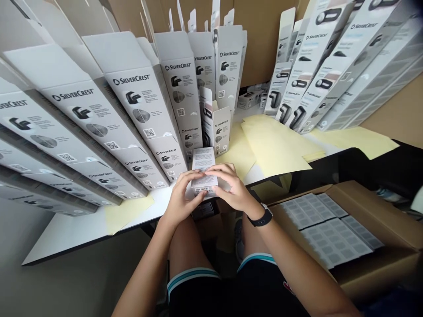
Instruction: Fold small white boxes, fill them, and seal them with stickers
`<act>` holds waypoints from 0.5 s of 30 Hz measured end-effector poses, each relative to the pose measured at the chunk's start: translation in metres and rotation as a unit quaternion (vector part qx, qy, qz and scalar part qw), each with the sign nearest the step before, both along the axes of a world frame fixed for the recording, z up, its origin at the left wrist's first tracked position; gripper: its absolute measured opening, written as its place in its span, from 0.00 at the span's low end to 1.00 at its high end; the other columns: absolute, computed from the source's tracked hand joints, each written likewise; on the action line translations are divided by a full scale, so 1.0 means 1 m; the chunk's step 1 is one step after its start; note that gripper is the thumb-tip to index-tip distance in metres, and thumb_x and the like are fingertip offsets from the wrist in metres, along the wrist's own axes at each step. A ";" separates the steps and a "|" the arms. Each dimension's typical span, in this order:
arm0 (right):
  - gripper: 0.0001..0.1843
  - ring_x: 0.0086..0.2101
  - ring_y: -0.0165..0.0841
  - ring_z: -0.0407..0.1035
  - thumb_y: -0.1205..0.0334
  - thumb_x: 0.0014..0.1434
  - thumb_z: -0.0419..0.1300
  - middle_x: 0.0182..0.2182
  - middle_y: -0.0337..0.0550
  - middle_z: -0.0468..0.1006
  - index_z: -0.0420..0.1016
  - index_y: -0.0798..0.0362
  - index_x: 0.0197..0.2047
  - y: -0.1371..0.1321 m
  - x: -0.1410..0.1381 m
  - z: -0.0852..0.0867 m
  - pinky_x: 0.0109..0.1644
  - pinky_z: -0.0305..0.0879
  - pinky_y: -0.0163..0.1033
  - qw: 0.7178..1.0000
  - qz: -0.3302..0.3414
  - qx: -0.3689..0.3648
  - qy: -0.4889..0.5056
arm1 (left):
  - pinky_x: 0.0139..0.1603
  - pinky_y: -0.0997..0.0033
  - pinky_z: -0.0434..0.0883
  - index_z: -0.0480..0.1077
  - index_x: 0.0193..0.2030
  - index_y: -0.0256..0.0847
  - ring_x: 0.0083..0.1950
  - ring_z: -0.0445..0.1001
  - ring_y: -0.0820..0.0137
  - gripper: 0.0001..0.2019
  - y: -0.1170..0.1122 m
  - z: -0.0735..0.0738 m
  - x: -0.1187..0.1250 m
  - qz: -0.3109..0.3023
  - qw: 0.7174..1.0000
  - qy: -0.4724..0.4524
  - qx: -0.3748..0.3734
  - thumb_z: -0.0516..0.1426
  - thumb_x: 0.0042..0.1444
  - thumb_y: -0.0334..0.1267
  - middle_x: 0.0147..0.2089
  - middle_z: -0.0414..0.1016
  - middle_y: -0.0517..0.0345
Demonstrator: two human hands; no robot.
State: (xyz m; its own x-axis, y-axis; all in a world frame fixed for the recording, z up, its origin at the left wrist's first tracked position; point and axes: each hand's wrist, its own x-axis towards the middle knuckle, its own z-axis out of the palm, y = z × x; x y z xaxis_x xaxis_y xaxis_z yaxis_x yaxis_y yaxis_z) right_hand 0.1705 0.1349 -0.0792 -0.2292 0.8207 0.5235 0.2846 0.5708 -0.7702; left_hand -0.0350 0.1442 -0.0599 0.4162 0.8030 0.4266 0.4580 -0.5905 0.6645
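Observation:
A small white carton (203, 159) with printed text and a barcode lies at the table's front edge, right before me. My left hand (183, 193) grips its left side, thumb near the barcode end and fingers over the top face. From the other side my right hand (231, 186) holds the same carton, its fingers bent across the top and the thumb at the near right corner. The fingertips of both hands almost meet on the carton. Just behind it stands a short open SilverCrest box (220, 127).
Rows of tall open SilverCrest boxes (132, 97) line the left, more boxes (306, 75) lean at the back right. Yellow sheets (272, 143) lie on the white table (66, 233). Below right, a brown cardboard box (390, 215) holds stacked grey-white packs (330, 240).

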 end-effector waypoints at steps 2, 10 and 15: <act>0.20 0.58 0.38 0.60 0.65 0.66 0.56 0.54 0.47 0.72 0.71 0.51 0.60 -0.004 -0.004 0.001 0.66 0.61 0.50 1.000 -0.012 0.003 0.020 | 0.65 0.56 0.70 0.69 0.58 0.44 0.64 0.70 0.61 0.21 0.001 -0.001 -0.002 0.000 1.000 0.001 0.007 0.64 0.58 0.36 0.58 0.72 0.49; 0.19 0.58 0.31 0.64 0.59 0.68 0.57 0.55 0.45 0.74 0.70 0.55 0.60 -0.002 -0.024 0.002 0.67 0.60 0.41 0.996 -0.073 0.047 -0.015 | 0.70 0.48 0.66 0.69 0.57 0.38 0.63 0.72 0.58 0.23 0.008 -0.007 -0.012 0.028 0.999 0.017 0.004 0.66 0.56 0.41 0.60 0.73 0.46; 0.22 0.62 0.27 0.64 0.74 0.65 0.51 0.58 0.41 0.74 0.67 0.55 0.61 -0.004 -0.017 -0.005 0.73 0.53 0.35 0.997 -0.077 0.018 -0.017 | 0.75 0.42 0.62 0.69 0.58 0.40 0.67 0.69 0.53 0.25 0.009 -0.005 -0.005 0.010 0.997 -0.062 -0.050 0.67 0.54 0.40 0.62 0.72 0.50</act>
